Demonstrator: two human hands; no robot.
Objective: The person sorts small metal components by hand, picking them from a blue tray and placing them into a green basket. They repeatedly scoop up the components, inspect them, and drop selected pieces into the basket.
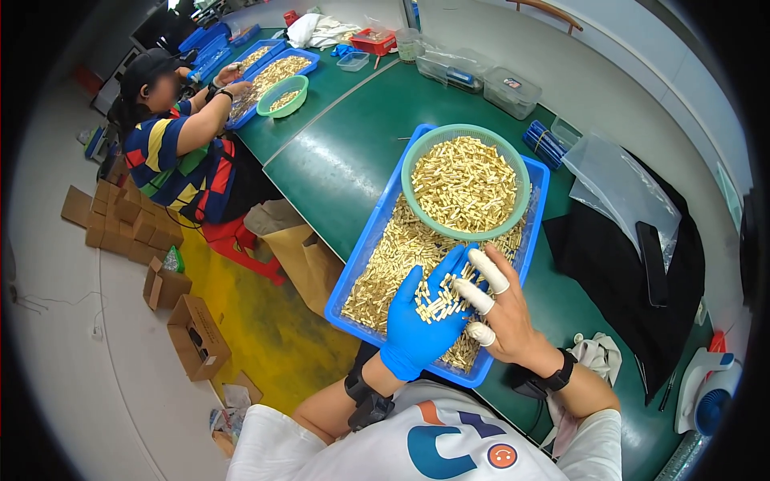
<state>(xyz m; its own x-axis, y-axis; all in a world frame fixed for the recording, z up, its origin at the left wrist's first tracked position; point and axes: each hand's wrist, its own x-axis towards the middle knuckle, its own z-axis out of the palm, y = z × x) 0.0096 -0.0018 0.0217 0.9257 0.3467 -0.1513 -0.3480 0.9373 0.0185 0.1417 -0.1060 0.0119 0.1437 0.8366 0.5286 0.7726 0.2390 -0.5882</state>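
Observation:
My left hand, in a blue glove, is cupped palm up and carries several small brass-coloured metal pieces. Over that palm, my right hand has its fingers apart, with white finger cots on the thumb and two fingers; its fingertips are at the pieces, and I see none gripped. Both hands are above the near part of a blue tray, which is spread with many loose brass-coloured pieces. A pale green basket, heaped with similar pieces, rests at the tray's far end.
Right of the tray lie a black cloth, a clear plastic bag and a phone. Clear boxes line the wall. At far left a co-worker handles pieces over blue trays. Cardboard boxes stand on the floor.

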